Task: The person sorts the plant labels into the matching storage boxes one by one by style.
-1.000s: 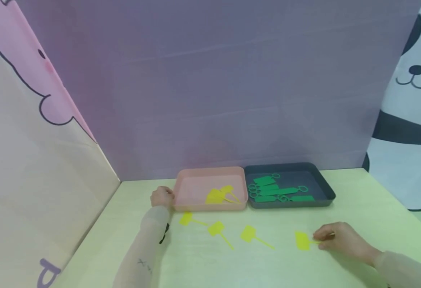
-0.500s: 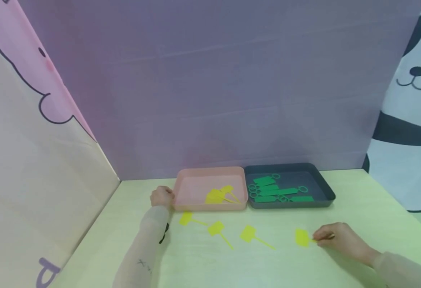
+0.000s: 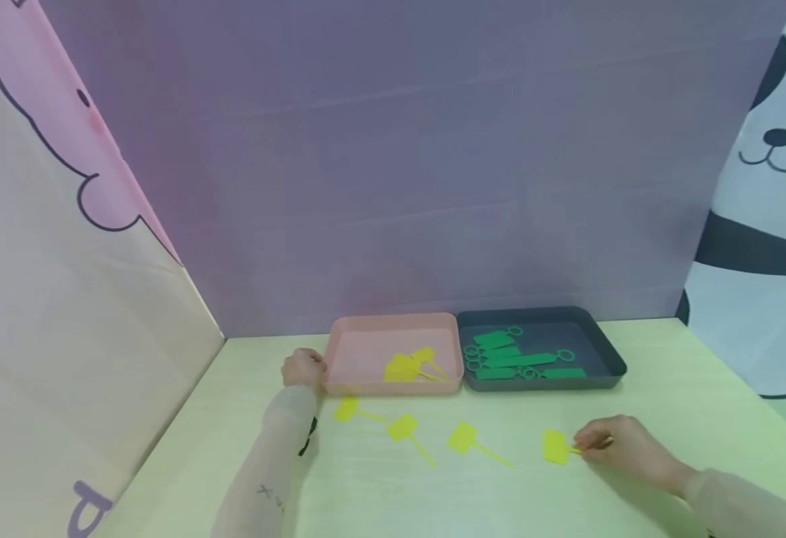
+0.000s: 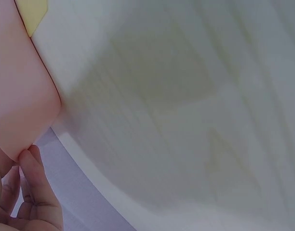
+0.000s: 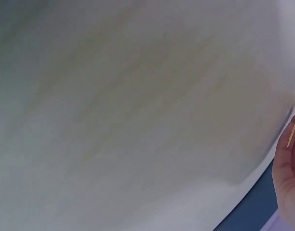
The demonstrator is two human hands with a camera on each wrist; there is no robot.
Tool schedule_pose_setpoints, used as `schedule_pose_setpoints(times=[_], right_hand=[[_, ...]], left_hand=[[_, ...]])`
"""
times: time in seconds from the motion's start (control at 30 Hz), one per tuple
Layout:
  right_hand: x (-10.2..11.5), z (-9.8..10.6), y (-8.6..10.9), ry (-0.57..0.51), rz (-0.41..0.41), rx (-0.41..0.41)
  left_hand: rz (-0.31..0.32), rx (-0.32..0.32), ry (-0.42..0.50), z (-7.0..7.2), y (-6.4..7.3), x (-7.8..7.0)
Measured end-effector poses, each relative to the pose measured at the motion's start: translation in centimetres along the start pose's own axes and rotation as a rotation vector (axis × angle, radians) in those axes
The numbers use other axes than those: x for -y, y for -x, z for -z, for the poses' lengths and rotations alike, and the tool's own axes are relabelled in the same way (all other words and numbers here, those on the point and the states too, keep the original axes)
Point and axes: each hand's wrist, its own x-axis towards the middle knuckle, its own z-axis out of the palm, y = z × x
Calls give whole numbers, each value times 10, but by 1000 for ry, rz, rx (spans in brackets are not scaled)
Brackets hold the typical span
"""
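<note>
My right hand (image 3: pixel 628 452) pinches the thin stem of a yellow label (image 3: pixel 555 447) over the table's right side, its flat square head pointing left. In the right wrist view only part of the right hand (image 5: pixel 288 168) shows at the edge, with a sliver of the yellow stem (image 5: pixel 293 131) between the fingers. My left hand (image 3: pixel 303 368) pinches the left side of the pink tray (image 3: pixel 366 332); the left wrist view shows thumb and fingers of the left hand (image 4: pixel 34 192) on the rim. Three more stemmed yellow labels lie in front: a left one (image 3: pixel 347 409), a middle one (image 3: pixel 403 427) and a right one (image 3: pixel 462 438).
Inside the pink tray lie several yellow labels (image 3: pixel 403 366). Against its right side stands a dark grey tray (image 3: pixel 584 340) with several green tags (image 3: pixel 521 360) that have ring ends. A grey-purple cloth wall (image 3: pixel 393 164) rises behind the table, with printed panels at both sides.
My right hand has shifted slightly left with the yellow label. The left hand stays on the pink tray, and the labels on the table have not moved.
</note>
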Motion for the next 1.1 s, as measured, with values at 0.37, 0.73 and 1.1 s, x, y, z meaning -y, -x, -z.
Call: schedule_pose_setpoints(times=[0.37, 0.73, 1.1], right_hand=[[18, 5, -17, -6, -21, 24], [45, 0, -46, -85, -8, 43], [80, -11, -90, -93, -45, 68]], left_hand=[[0, 5, -2, -3, -4, 2], [-7, -9, -8, -2, -2, 3], [10, -21, -11, 1, 6, -6]])
